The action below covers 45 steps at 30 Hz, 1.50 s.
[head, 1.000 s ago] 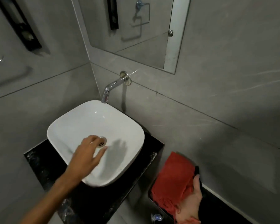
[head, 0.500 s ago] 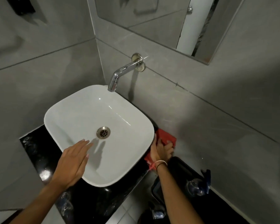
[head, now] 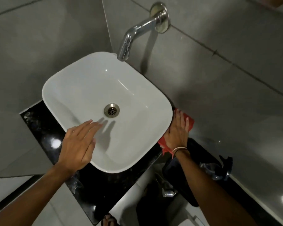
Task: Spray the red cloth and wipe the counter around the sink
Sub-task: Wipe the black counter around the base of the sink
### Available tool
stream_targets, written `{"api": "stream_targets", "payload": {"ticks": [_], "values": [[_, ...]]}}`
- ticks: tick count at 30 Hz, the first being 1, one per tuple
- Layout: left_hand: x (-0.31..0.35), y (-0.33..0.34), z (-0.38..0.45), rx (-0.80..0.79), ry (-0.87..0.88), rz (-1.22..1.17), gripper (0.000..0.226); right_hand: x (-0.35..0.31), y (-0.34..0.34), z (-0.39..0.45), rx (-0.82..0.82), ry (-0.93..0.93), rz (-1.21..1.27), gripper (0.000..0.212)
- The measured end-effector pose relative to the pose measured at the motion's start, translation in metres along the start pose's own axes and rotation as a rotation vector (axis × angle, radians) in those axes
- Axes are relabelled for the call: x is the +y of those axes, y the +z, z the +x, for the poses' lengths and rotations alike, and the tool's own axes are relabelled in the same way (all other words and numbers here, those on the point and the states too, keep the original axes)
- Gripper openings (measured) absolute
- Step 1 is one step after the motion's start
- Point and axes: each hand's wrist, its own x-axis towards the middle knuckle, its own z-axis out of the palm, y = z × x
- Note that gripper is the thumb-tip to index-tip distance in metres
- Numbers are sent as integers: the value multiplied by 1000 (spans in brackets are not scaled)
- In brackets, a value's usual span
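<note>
A white square sink [head: 82, 88] stands on a black polished counter [head: 44, 128]. My right hand [head: 176, 131] lies flat on the red cloth [head: 190, 123], pressing it onto the counter strip between the sink's right side and the wall. The hand covers most of the cloth; red edges show past the fingertips and at the wrist. My left hand [head: 78, 142] hovers over the sink's front left rim, fingers spread, holding nothing. A clear spray bottle [head: 216, 170] with a dark trigger lies on a lower ledge at the right.
A chrome wall spout [head: 129, 38] overhangs the sink's back edge. A drain [head: 111, 110] sits in the middle of the basin. Grey tiled walls close in behind and to the left. A dark ledge [head: 245, 201] runs low on the right. A chrome valve [head: 167, 194] shows below the counter.
My right hand carried the red cloth from the low right ledge up to the counter beside the sink and now presses it flat. The view tilted down and moved closer. My left hand stayed over the sink's front.
</note>
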Motion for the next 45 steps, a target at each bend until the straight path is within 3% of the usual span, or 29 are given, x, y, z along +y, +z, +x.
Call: {"api": "stream_targets", "payload": {"ticks": [6,10,21,26,30,33,39,45], "values": [[0,6,6,52,2,-27,50,-1,4,5,32,49,13,79],[-5,9,-3,101,20,-49,51,-20,15,-32,59,186,124,72],[-2,5,-10,92,21,-56,50,-216,60,-283,177,270,382,66],[-1,5,-10,95,22,-61,50,-247,72,-328,143,266,324,75],[-2,6,-8,105,24,-57,52,-222,68,-298,205,256,467,71],[-4,7,-7,112,35,-48,53,-170,55,-227,200,293,503,61],[-5,14,-4,128,19,-71,53,-64,29,-84,92,249,246,62],[-6,14,-3,119,-1,-43,53,-19,16,-20,105,189,136,65]]}}
